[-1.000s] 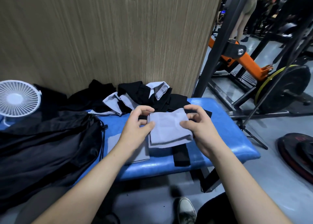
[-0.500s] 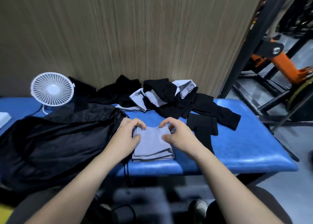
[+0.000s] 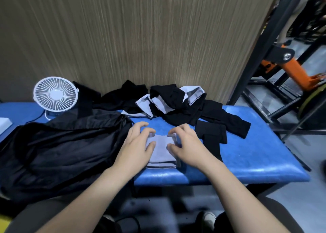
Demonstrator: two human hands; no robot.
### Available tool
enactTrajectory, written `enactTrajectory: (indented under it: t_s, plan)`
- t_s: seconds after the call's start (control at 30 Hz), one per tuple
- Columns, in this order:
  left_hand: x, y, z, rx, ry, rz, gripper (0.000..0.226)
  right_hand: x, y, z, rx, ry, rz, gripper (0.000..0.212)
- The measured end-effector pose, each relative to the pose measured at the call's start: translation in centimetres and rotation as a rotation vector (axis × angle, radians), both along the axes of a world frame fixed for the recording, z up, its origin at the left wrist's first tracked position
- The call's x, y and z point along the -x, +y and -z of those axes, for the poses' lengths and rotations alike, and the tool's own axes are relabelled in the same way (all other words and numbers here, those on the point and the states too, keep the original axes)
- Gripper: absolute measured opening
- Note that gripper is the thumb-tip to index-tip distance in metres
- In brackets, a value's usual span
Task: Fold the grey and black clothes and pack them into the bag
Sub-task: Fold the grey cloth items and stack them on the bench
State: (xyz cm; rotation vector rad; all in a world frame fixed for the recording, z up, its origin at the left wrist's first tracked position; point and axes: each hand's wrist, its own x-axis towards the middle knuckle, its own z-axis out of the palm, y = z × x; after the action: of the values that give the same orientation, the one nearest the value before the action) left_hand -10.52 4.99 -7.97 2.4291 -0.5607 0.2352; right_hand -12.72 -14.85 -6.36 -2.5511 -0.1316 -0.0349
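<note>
Since half a second before, barely shifted: left hand [image 3: 136, 144] and right hand [image 3: 187, 143] still curled on the folded grey cloth [image 3: 161, 150], fingertips pinching its far edge, stacked on the blue bench [image 3: 247, 155]. Beside it left, black bag [image 3: 61, 148], opening hard to make out. Behind, unfolded grey-and-black pile [image 3: 174, 102]; folded black piece [image 3: 212, 135] partly hidden by the right wrist. White fan [image 3: 55, 95] at the wall.

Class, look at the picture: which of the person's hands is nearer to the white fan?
Left. The left hand rests on the folded grey cloth's fan-side edge, right of the white fan; the right hand sits on the cloth's far edge, farther away.
</note>
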Motion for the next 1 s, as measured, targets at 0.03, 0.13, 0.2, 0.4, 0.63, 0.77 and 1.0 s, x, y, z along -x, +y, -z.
enactTrajectory:
  t_s: [0.03, 0.13, 0.2, 0.4, 0.63, 0.77, 1.0]
  plan:
    - [0.3, -0.2, -0.1, -0.019, -0.017, 0.018, 0.03, 0.2, -0.1, -0.2, 0.021, 0.0, -0.041, 0.042]
    - [1.1, -0.9, 0.3, -0.132, -0.001, 0.057, 0.041, 0.8, -0.4, -0.3, 0.088, 0.066, -0.144, 0.054]
    - [1.3, -1.2, 0.8, -0.235, 0.011, 0.074, 0.051, 1.0, -0.6, 0.0, 0.112, 0.153, -0.172, 0.062]
    - [0.6, -0.9, 2.2, -0.427, 0.09, 0.059, 0.072, 0.5, -0.3, 0.6, 0.181, 0.295, -0.214, 0.073]
    - [-0.3, 0.5, 2.1, -0.473, 0.111, 0.019, 0.083, -0.7, 1.0, 1.5, 0.166, 0.264, -0.251, 0.076]
    - [-0.2, 0.4, 1.5, -0.425, 0.144, 0.027, 0.063, -0.9, 0.8, 1.3, 0.136, 0.26, -0.242, 0.076]
    - [-2.5, -0.9, 0.0, -0.076, -0.002, -0.003, 0.04, -0.9, -0.5, 0.5, 0.05, 0.149, -0.178, 0.067]
